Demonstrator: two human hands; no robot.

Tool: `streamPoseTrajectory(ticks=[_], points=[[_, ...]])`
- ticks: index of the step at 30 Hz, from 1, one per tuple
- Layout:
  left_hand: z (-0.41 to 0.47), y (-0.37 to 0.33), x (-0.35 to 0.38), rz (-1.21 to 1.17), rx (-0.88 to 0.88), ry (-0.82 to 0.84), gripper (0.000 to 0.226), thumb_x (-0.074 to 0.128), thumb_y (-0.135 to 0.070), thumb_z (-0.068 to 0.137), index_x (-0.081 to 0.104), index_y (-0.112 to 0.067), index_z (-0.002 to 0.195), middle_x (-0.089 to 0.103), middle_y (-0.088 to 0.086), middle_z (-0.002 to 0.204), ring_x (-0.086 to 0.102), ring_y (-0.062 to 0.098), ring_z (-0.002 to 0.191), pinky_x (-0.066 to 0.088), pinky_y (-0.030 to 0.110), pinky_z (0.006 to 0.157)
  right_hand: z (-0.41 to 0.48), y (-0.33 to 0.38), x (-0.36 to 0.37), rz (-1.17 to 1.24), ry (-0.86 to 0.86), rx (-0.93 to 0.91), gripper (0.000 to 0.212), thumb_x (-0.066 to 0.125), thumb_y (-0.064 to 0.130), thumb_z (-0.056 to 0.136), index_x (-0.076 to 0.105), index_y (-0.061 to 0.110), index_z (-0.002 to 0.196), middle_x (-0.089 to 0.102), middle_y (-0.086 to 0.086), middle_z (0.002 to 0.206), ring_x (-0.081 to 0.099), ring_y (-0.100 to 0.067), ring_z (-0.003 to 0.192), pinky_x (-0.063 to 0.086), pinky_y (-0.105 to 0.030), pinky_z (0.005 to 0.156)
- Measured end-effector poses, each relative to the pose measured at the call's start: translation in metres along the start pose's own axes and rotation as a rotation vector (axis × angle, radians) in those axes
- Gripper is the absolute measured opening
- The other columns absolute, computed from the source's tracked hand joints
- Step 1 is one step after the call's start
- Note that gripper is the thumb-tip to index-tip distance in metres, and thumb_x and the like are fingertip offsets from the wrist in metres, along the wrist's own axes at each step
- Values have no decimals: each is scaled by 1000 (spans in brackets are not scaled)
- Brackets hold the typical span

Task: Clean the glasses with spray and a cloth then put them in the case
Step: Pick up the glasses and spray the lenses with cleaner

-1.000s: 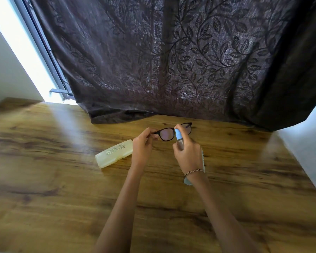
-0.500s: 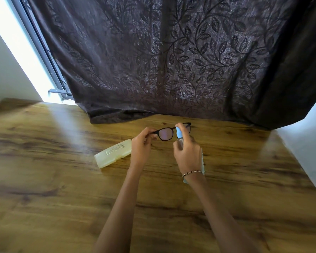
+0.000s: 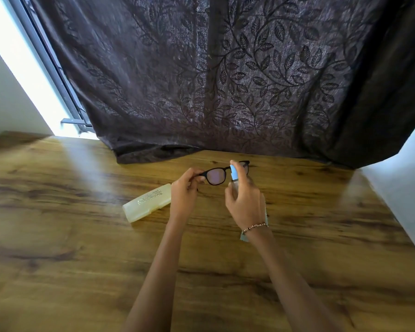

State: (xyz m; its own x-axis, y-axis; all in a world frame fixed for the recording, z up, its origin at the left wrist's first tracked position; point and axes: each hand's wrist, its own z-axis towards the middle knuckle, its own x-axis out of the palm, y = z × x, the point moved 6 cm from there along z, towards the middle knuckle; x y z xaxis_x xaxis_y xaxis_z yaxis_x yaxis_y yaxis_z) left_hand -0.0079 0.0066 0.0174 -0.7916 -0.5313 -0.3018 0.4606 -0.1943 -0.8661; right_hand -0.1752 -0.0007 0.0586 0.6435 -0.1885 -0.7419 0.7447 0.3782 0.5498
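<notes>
The left hand [image 3: 185, 195] pinches one end of the glasses [image 3: 217, 177], held above the wooden surface [image 3: 82, 259]. At its 3 o'clock, the right hand [image 3: 246, 202] grips a spray bottle [image 3: 234, 173] just beside the lenses. The case [image 3: 147, 203] lies at the left hand's 9 o'clock. A cloth [image 3: 244, 237] shows under the right wrist.

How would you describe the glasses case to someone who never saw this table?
On the wooden table, below the dark leafy curtain, look left of the left hand. The glasses case lies flat there: a long, pale yellow box, unlike the black glasses, held by no hand.
</notes>
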Motion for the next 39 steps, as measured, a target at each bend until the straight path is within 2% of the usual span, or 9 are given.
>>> streamPoseTrajectory(ticks=[5,8,15,18,22,25,29,33,39], points=[[-1,3,-4,-3,-15,-15,26,52,10,88,66,-9,98,68,-8,81,63,-2,75,45,13,65,5,-19,-12,-32,-6,1,58,47,22,95,25,36,147,53,0,86,53,-16,52,41,-27,46],[0,4,-3,5,-30,-3,21,54,8,89,65,-6,98,68,-8,84,61,-9,77,45,7,67,9,-32,-18,-20,-9,21,55,52,16,92,36,27,143,55,-4,76,54,-17,56,49,-33,52],[0,1,-5,8,-25,11,16,56,4,90,66,-7,99,68,-9,87,61,-8,80,49,13,73,14,-35,-20,9,-17,35,54,56,11,88,44,23,140,49,0,63,46,-13,53,42,-28,52],[0,1,-8,15,-17,14,18,56,6,89,65,-6,100,67,-8,89,62,-6,81,48,11,73,15,-32,-21,-40,-22,12,55,57,12,88,43,25,140,47,3,66,47,-12,54,46,-30,53],[0,0,-10,4,-7,27,18,57,4,89,66,-9,98,68,-8,89,65,10,82,50,22,72,15,-29,-18,-106,20,-38,58,55,12,89,38,30,141,50,2,73,54,-16,57,50,-32,53],[0,0,-11,-3,7,44,22,56,6,88,66,-12,97,67,-12,87,64,5,81,50,21,72,14,-30,-17,-99,-10,-14,57,55,9,89,41,26,141,50,1,72,54,-18,58,50,-34,55],[1,4,-12,-10,-11,52,24,55,9,87,66,-10,98,69,-5,89,64,6,83,51,28,73,14,-31,-21,-71,-69,14,56,56,7,87,45,25,139,49,1,68,49,-16,54,47,-32,53],[2,7,-12,-9,-16,61,25,54,9,87,66,-8,101,69,-4,91,65,3,86,52,29,75,14,-26,-20,-120,-18,-45,59,55,10,88,40,31,141,54,0,75,54,-18,56,50,-33,53],[1,8,-12,-44,-30,54,20,57,3,88,67,-12,97,70,-4,90,66,14,82,51,28,72,10,-35,-21,-101,-65,56,57,55,9,87,44,26,140,49,-1,65,48,-17,53,46,-31,51]])
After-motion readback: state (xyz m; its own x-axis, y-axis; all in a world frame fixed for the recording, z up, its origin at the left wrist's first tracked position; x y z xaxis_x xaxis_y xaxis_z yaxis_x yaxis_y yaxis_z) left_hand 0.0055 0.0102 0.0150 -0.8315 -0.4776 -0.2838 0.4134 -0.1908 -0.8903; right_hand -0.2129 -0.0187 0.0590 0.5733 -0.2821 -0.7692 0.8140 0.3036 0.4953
